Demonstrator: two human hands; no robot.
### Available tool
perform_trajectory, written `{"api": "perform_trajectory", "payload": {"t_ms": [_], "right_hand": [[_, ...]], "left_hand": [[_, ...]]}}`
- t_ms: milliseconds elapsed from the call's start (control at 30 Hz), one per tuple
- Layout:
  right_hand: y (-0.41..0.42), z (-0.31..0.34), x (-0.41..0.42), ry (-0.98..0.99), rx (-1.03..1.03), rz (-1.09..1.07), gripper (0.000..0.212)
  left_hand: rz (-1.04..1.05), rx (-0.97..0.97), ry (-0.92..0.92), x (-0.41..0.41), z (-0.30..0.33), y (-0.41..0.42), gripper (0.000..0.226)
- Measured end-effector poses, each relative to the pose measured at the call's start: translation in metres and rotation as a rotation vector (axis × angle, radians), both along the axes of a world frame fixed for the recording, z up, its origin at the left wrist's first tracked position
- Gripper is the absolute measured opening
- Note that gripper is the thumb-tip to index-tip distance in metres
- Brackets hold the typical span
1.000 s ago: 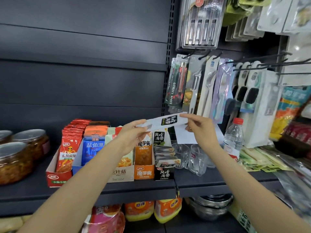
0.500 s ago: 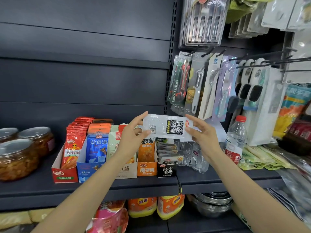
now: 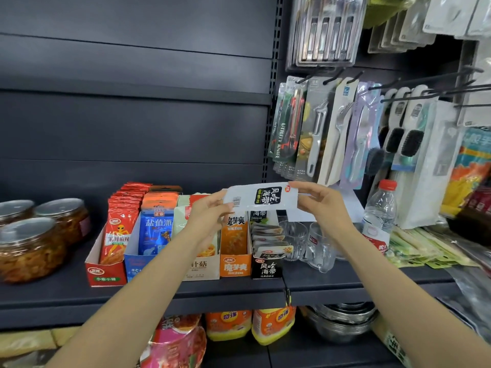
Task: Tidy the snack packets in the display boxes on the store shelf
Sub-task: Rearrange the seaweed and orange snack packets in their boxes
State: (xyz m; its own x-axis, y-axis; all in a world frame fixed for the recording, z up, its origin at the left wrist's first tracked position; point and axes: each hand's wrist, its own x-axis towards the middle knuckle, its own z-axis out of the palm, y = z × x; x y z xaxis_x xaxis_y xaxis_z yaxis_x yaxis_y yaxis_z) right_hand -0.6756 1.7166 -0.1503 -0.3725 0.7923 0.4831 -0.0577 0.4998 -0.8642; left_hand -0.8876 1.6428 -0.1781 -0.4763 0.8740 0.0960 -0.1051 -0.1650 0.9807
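I hold a white snack packet (image 3: pixel 259 197) with a black label sideways in front of the shelf, above the display boxes. My left hand (image 3: pixel 210 214) pinches its left end and my right hand (image 3: pixel 322 205) pinches its right end. Directly below stands the black display box (image 3: pixel 267 268), with several like packets lying loosely slanted inside. To its left stand an orange box (image 3: pixel 235 266), a white box (image 3: pixel 203 269), a blue box (image 3: pixel 134 266) and a red box (image 3: pixel 105 273), each holding upright packets.
Glass jars (image 3: pixel 32 245) of food stand at the left of the shelf (image 3: pixel 186 293). Clear glass mugs (image 3: pixel 316 245) and a water bottle (image 3: pixel 378 216) sit right of the boxes. Kitchen tools (image 3: pixel 316 134) hang on hooks above. Bowls and yellow bags fill the lower shelf.
The packet was edge-on a second ago; both hands have turned it so its flat printed face shows, holding it at about the same height.
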Motion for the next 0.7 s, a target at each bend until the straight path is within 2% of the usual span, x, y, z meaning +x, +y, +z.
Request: {"api": "perform_trajectory", "payload": {"t_ms": [100,233,300,400,533,600,700], "right_hand": [[0.008,0.001,-0.003,-0.053,0.152,-0.151,0.019],[0.018,0.006,-0.009,-0.093,0.287,-0.384,0.009],[0.022,0.009,-0.012,-0.146,0.341,-0.448,0.012],[0.028,0.011,-0.015,-0.311,0.507,-0.511,0.014],[0.031,0.012,-0.019,-0.551,0.647,-0.530,0.016],[0.033,0.011,-0.024,-0.660,0.702,-0.495,0.016],[0.038,0.009,-0.035,-0.866,0.706,-0.371,0.021]], "left_hand": [[0.030,-0.011,0.007,0.001,0.002,0.004,0.028],[0.069,-0.057,0.246,0.002,0.006,0.012,0.027],[0.112,-0.061,0.467,0.000,0.005,0.016,0.026],[0.183,-0.057,0.898,-0.008,0.001,0.023,0.033],[0.241,-0.144,1.326,-0.019,-0.006,0.031,0.047],[0.229,-0.214,1.475,-0.023,-0.008,0.034,0.056],[0.216,-0.274,1.557,-0.027,-0.012,0.038,0.065]]}}
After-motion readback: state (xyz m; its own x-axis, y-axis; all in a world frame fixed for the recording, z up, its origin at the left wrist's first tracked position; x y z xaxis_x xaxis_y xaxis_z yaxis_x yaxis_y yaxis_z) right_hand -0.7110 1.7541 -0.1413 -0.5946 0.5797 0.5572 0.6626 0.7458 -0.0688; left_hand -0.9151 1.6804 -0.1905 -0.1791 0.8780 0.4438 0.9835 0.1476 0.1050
